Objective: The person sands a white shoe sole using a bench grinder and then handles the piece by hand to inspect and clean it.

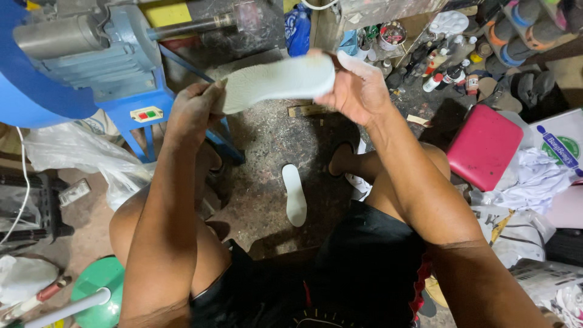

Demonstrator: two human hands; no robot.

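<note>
You hold the pale, flat foam shoe insole [276, 82] up before you, left hand [193, 112] pinching one end, right hand [355, 91] gripping the other. It looks light and bendy; hold it by its ends. Another white insole [295, 194] lies on the floor.

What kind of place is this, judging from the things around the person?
Probably a small shoe-making or repair workshop: both hands hold a pale shoe sole, another sole lies on the stained floor, and a blue motor machine stands nearby.
</note>
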